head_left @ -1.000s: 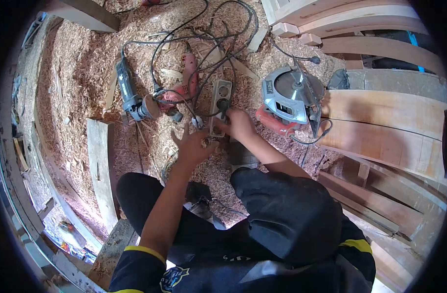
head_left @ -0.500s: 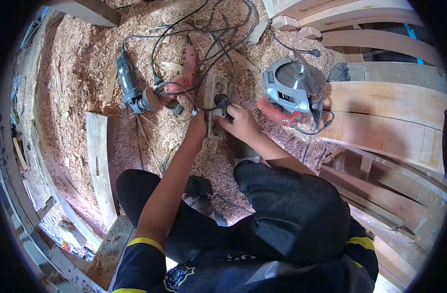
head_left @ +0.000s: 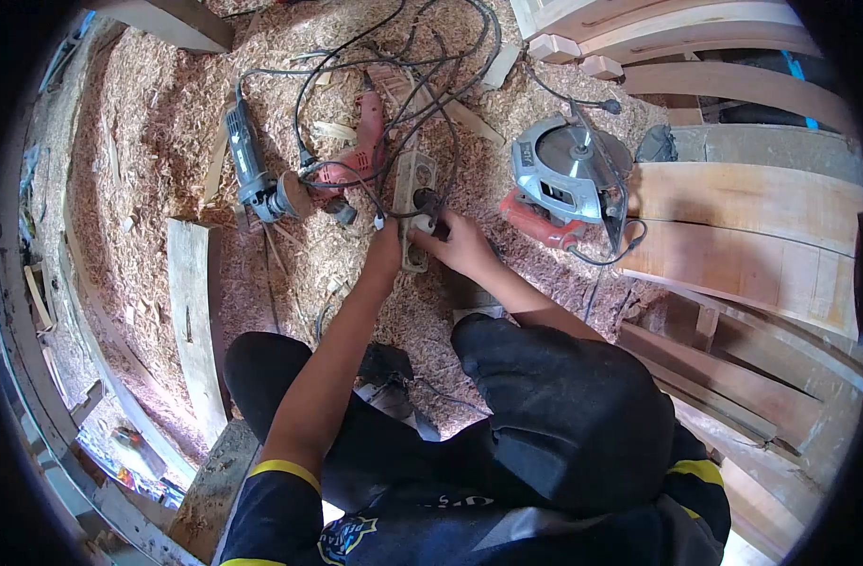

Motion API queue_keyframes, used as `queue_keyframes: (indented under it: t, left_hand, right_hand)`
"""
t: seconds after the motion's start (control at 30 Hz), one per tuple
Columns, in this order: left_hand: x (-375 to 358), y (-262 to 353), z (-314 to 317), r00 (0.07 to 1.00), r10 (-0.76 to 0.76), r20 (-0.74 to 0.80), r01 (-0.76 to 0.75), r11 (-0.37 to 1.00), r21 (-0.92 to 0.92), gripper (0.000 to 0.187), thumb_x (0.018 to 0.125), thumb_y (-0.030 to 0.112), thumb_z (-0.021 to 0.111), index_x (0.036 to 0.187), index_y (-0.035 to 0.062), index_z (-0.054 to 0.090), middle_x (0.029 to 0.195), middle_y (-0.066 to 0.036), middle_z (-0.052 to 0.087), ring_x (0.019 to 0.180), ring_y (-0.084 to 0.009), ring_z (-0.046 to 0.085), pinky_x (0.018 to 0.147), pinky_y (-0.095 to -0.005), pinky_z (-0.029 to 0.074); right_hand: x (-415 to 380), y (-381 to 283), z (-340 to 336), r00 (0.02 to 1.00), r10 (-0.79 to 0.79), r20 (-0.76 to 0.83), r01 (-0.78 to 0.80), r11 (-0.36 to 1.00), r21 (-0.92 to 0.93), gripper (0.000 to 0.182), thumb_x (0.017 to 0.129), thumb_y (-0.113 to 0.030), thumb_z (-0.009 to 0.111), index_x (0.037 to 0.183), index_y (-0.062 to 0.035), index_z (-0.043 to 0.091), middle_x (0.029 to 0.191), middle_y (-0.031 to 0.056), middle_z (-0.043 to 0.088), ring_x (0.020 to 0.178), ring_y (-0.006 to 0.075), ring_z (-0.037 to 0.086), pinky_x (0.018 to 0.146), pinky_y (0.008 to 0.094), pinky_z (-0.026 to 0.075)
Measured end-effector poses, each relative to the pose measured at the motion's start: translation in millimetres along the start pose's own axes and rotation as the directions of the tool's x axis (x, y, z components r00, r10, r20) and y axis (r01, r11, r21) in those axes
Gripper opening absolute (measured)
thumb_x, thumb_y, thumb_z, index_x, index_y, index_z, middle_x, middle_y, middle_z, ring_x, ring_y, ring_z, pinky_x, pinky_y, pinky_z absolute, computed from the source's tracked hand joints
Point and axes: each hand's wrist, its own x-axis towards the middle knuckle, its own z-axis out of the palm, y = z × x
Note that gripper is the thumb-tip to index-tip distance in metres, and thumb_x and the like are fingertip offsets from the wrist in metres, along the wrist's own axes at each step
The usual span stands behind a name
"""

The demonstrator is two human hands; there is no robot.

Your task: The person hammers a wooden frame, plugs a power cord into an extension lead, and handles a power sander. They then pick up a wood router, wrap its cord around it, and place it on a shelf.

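A pale, long power strip [head_left: 415, 174] with round sockets lies on wood shavings between my hands. A black plug [head_left: 426, 199] sits in one of its sockets. My left hand [head_left: 384, 250] is closed at the strip's left side, on a thin cable whose white end [head_left: 378, 223] shows at the fingertips. From the right, my right hand [head_left: 461, 245] pinches over the strip's lower part, thumb across its top. A small dark and whitish plug [head_left: 439, 228] shows between the thumb and fingers, partly hidden.
Left of the strip lie a red drill [head_left: 356, 151] and an angle grinder [head_left: 252, 165] with tangled black cables [head_left: 431, 66]. A circular saw [head_left: 563, 179] stands at right, beside wide planks [head_left: 733, 226]. A timber piece [head_left: 195, 311] lies at left.
The view has shifted very slightly. My right hand has drawn a little lower along the strip, its fingers curled tighter; my left hand stays by the strip's left side.
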Motion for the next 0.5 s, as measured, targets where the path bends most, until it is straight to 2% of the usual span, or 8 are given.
queue_keyframes:
  t: [0.03, 0.1, 0.17, 0.23, 0.33, 0.4, 0.47, 0.5]
  left_hand:
    - [-12, 12, 6, 1.0, 0.0, 0.001, 0.0, 1.0, 0.0, 0.061, 0.108, 0.046, 0.039, 0.127, -0.0054, 0.065, 0.12, -0.018, 0.069, 0.106, -0.0259, 0.065, 0.094, -0.0397, 0.048]
    - [-35, 31, 15, 0.997, 0.071, -0.005, -0.068, 0.979, 0.191, 0.062, 0.108, 0.047, 0.041, 0.126, -0.0058, 0.066, 0.123, -0.018, 0.069, 0.109, -0.026, 0.065, 0.096, -0.0398, 0.048]
    - [-25, 18, 16, 0.999, 0.052, -0.003, -0.051, 0.988, 0.147, 0.061, 0.107, 0.051, 0.044, 0.131, -0.0005, 0.066, 0.122, -0.014, 0.069, 0.109, -0.0246, 0.065, 0.095, -0.0384, 0.049]
    - [-23, 19, 18, 0.999, 0.037, -0.002, -0.037, 0.994, 0.104, 0.062, 0.105, 0.055, 0.046, 0.135, 0.0048, 0.065, 0.122, -0.011, 0.069, 0.108, -0.0231, 0.065, 0.095, -0.037, 0.05]
    - [-21, 22, 20, 0.996, -0.017, 0.083, 0.013, 0.999, 0.051, 0.067, 0.106, 0.061, 0.044, 0.136, 0.0056, 0.065, 0.122, -0.01, 0.07, 0.109, -0.0234, 0.066, 0.096, -0.0366, 0.05]
    - [-21, 23, 21, 0.991, -0.11, 0.082, 0.119, 0.987, -0.111, 0.075, 0.105, 0.07, 0.042, 0.131, 0.0048, 0.069, 0.124, -0.012, 0.07, 0.112, -0.0215, 0.066, 0.094, -0.0374, 0.052]
    - [-20, 25, 22, 0.984, -0.146, 0.106, 0.152, 0.987, -0.056, 0.08, 0.102, 0.075, 0.042, 0.131, 0.0047, 0.069, 0.123, -0.011, 0.071, 0.11, -0.0215, 0.067, 0.092, -0.0381, 0.054]
    - [-17, 24, 21, 0.976, -0.178, 0.128, 0.181, 0.984, -0.006, 0.086, 0.1, 0.079, 0.041, 0.131, 0.0046, 0.069, 0.121, -0.011, 0.071, 0.109, -0.0215, 0.068, 0.089, -0.0388, 0.055]
  right_hand:
    - [1, 1, 0, 1.0, -0.018, -0.013, 0.018, 1.0, 0.008, 0.058, 0.084, -0.05, 0.084, 0.11, -0.0004, 0.072, 0.089, 0.022, 0.075, 0.087, 0.0389, 0.076, 0.077, 0.0452, 0.059]
    - [3, 1, -1, 0.999, -0.024, -0.041, 0.025, 0.999, 0.02, 0.058, 0.084, -0.048, 0.085, 0.114, -0.001, 0.07, 0.093, 0.022, 0.075, 0.091, 0.0383, 0.076, 0.08, 0.0446, 0.059]
    - [3, 0, -2, 0.997, -0.028, -0.07, 0.031, 0.999, 0.032, 0.059, 0.084, -0.047, 0.085, 0.118, -0.0016, 0.069, 0.097, 0.022, 0.076, 0.094, 0.0378, 0.076, 0.082, 0.0441, 0.058]
    - [0, 2, -1, 0.997, 0.075, -0.019, -0.071, 0.985, 0.159, 0.062, 0.088, -0.038, 0.084, 0.135, -0.0042, 0.062, 0.108, 0.0185, 0.076, 0.103, 0.0311, 0.075, 0.089, 0.0417, 0.057]
    - [-5, 4, 3, 0.991, -0.07, -0.118, 0.082, 0.992, 0.094, 0.058, 0.091, -0.033, 0.082, 0.136, -0.0045, 0.061, 0.107, 0.0205, 0.076, 0.1, 0.0353, 0.075, 0.087, 0.0433, 0.058]
    - [-6, 4, -4, 0.989, -0.114, -0.091, 0.121, 0.989, 0.086, 0.054, 0.091, -0.034, 0.081, 0.133, -0.0042, 0.062, 0.106, 0.0224, 0.075, 0.098, 0.0381, 0.075, 0.085, 0.0442, 0.058]
    - [-5, 7, -4, 0.987, -0.15, -0.065, 0.155, 0.985, 0.079, 0.051, 0.092, -0.034, 0.08, 0.129, -0.0039, 0.064, 0.106, 0.0243, 0.074, 0.097, 0.0409, 0.074, 0.083, 0.0452, 0.058]
    - [-1, 11, -1, 0.993, -0.122, 0.002, 0.122, 0.991, -0.058, 0.048, 0.092, -0.036, 0.079, 0.124, -0.0033, 0.066, 0.1, 0.0248, 0.074, 0.093, 0.0427, 0.073, 0.08, 0.0466, 0.058]
